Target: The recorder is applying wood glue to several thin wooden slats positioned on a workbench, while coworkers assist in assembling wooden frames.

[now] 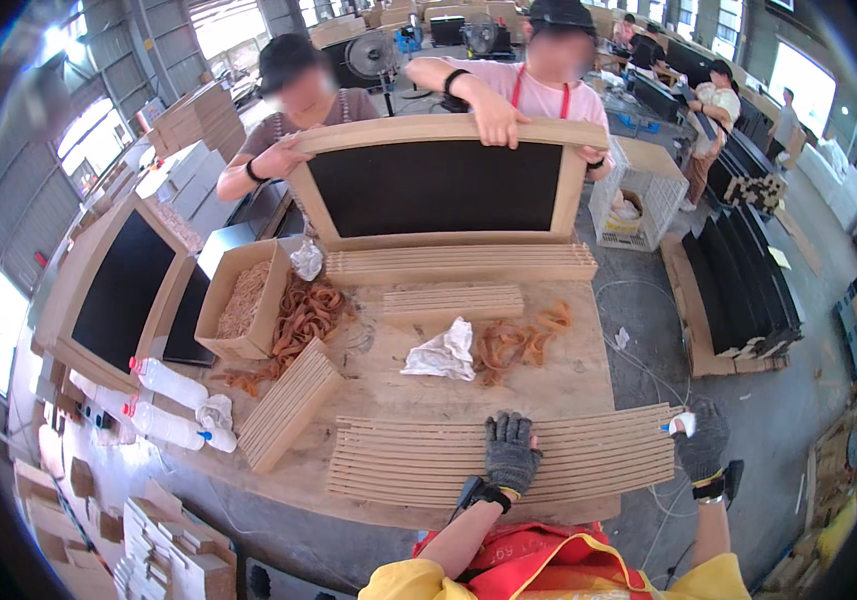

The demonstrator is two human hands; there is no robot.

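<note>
My left hand (511, 455), in a dark grey knitted glove, lies on a row of pale wooden slats (403, 460) set side by side along the near edge of the workbench (378, 385). Its fingers are stretched out, with bare fingertips showing at the thumb side. At the slats' right end my right hand (705, 442), gloved alike, is closed around a small white bottle (683, 423). The bottle's blue tip points left, toward the slat ends; whether it touches them I cannot tell. Most of the bottle is hidden in the glove.
Across the bench two people hold up a wooden frame with a black panel (438, 190). More slat stacks (290, 405), brown rubber-like strips (308, 315), a crumpled white cloth (440, 352), a cardboard box (243, 300) and clear bottles (166, 425) lie around. Black pieces (743, 285) are stacked right.
</note>
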